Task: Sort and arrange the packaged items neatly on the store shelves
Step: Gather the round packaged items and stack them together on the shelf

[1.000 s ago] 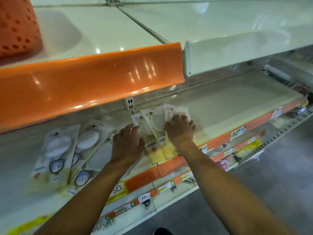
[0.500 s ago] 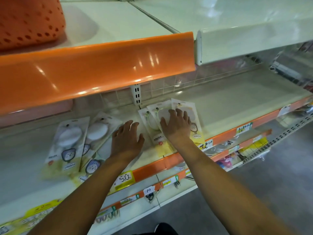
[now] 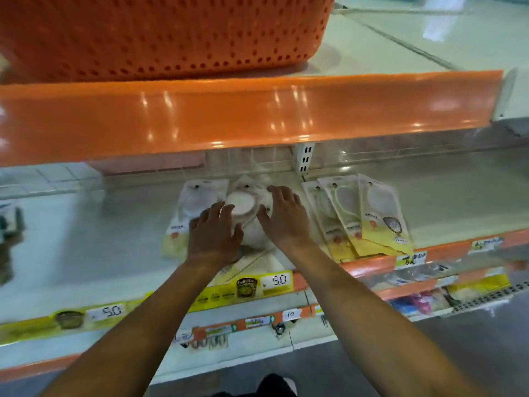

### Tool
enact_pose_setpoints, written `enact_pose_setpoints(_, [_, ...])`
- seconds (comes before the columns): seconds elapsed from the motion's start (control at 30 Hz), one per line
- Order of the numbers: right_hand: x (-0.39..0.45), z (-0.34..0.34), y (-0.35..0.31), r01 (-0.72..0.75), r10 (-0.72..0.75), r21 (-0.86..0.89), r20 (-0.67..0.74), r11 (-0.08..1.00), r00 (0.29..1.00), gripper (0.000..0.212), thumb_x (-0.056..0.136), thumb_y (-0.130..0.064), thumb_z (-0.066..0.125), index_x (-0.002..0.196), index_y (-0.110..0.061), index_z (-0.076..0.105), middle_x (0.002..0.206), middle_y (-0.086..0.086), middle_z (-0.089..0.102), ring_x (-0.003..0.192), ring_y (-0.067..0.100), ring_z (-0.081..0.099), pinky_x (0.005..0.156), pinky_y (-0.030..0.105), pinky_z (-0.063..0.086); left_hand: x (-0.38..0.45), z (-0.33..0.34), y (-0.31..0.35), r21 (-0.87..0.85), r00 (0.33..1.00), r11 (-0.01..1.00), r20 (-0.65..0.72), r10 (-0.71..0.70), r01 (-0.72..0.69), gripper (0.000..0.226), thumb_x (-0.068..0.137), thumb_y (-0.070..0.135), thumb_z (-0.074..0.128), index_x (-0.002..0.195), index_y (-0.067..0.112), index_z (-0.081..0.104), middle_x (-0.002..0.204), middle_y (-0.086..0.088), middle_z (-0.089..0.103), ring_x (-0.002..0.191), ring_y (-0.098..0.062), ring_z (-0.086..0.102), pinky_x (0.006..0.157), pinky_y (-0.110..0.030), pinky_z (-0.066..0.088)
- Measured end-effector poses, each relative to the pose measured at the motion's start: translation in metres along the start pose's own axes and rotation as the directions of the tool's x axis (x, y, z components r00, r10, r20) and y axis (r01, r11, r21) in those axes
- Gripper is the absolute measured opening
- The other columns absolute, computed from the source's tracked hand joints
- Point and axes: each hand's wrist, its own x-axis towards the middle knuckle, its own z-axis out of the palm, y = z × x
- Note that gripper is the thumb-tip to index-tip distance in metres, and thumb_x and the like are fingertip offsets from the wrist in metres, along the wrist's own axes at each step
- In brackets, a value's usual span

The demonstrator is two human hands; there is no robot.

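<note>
Packets under both hands on the middle shelf

Packets of white round pads [image 3: 240, 207] lie flat on the shelf [image 3: 114, 224]. Our left hand [image 3: 214, 234] and right hand [image 3: 286, 219] press on them, grip apart, fingers straight. Beside them fan three yellow-bottomed packets [image 3: 372, 222]. Above sits an orange basket [image 3: 171, 32]

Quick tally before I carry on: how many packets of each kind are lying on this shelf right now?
Packets with a round white pad, under the left hand and right hand: at least 2 (left packet, middle packet); more may be hidden.
Packets with a green ring, fanned to the right: 3
Total: at least 5
</note>
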Motion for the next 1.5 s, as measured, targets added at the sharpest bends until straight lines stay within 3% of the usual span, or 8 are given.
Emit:
enact_pose_setpoints(0.37, [-0.003,0.052,-0.089,0.092,-0.091,-0.013,0.084,0.996,0.992,0.053,0.092,-0.041,0.053,0.14,-0.02,0.044,0.142,0.008,0.044,0.13,0.032,0.04,0.1,0.043,0.041,-0.029,-0.024,-0.094,-0.006,0.989,0.991,-0.07,-0.132,0.132,0.049,0.091,0.043,0.049,0.136,0.023,0.042,0.143,-0.001,0.043,0.127,-0.026,0.045,0.1,-0.043,0.037])
enact_pose_setpoints(0.67, [0.001,0.062,-0.112,0.103,-0.1,-0.028,0.082,0.994,0.992,0.052,0.092,-0.039,0.054,0.139,-0.019,0.045,0.143,0.008,0.044,0.128,0.033,0.041,0.099,0.045,0.041,-0.026,-0.029,-0.111,-0.032,0.991,0.993,-0.073,-0.116,0.113,0.051,0.092,0.042,0.049,0.138,0.023,0.038,0.146,-0.001,0.04,0.131,-0.025,0.041,0.104,-0.043,0.035])
enact_pose_setpoints(0.97, [0.004,0.083,-0.125,0.103,-0.075,-0.151,0.177,0.983,0.981,0.051,0.092,-0.047,0.051,0.14,-0.031,0.044,0.149,0.006,0.036,0.129,0.037,0.036,0.101,0.045,0.035,-0.026,-0.035,-0.13,-0.055,0.988,0.992,-0.098,-0.117,0.112,0.051,0.093,0.042,0.048,0.139,0.021,0.04,0.148,-0.002,0.038,0.134,-0.024,0.038,0.106,-0.042,0.032])
enact_pose_setpoints(1.07, [0.004,0.093,-0.133,0.11,-0.052,-0.201,0.277,0.973,0.96,0.048,0.092,-0.058,0.046,0.136,-0.038,0.046,0.154,0.009,0.027,0.132,0.041,0.029,0.104,0.051,0.031,-0.026,-0.032,-0.136,-0.07,0.987,0.99,-0.098,-0.125,0.119,0.051,0.093,0.043,0.047,0.138,0.022,0.04,0.148,-0.001,0.038,0.134,-0.024,0.038,0.106,-0.042,0.032])
enact_pose_setpoints(1.17, [0.002,0.1,-0.141,0.116,-0.031,-0.241,0.328,0.964,0.944,0.05,0.089,-0.065,0.044,0.129,-0.034,0.05,0.152,0.008,0.029,0.13,0.044,0.03,0.106,0.056,0.029,-0.026,-0.03,-0.142,-0.081,0.987,0.989,-0.09,-0.133,0.126,0.05,0.093,0.044,0.047,0.138,0.022,0.04,0.148,-0.001,0.038,0.134,-0.024,0.038,0.106,-0.042,0.031])
enact_pose_setpoints(1.37, [-0.001,0.099,-0.154,0.109,-0.036,-0.23,0.301,0.967,0.953,0.058,0.085,-0.061,0.056,0.126,-0.02,0.05,0.139,0.008,0.038,0.129,0.046,0.033,0.106,0.059,0.029,-0.026,-0.029,-0.153,-0.089,0.987,0.988,-0.09,-0.13,0.122,0.05,0.093,0.042,0.048,0.138,0.021,0.04,0.148,-0.002,0.038,0.134,-0.025,0.038,0.106,-0.043,0.032])
enact_pose_setpoints(1.5, [0.001,0.102,-0.16,0.043,0.006,-0.231,0.207,0.972,0.978,0.061,0.087,-0.065,0.051,0.13,-0.023,0.047,0.143,0.013,0.033,0.133,0.046,0.029,0.105,0.058,0.03,-0.027,-0.03,-0.156,-0.101,0.987,0.988,-0.1,-0.126,0.116,0.051,0.094,0.046,0.045,0.138,0.021,0.04,0.149,-0.002,0.038,0.135,-0.024,0.038,0.106,-0.043,0.033])
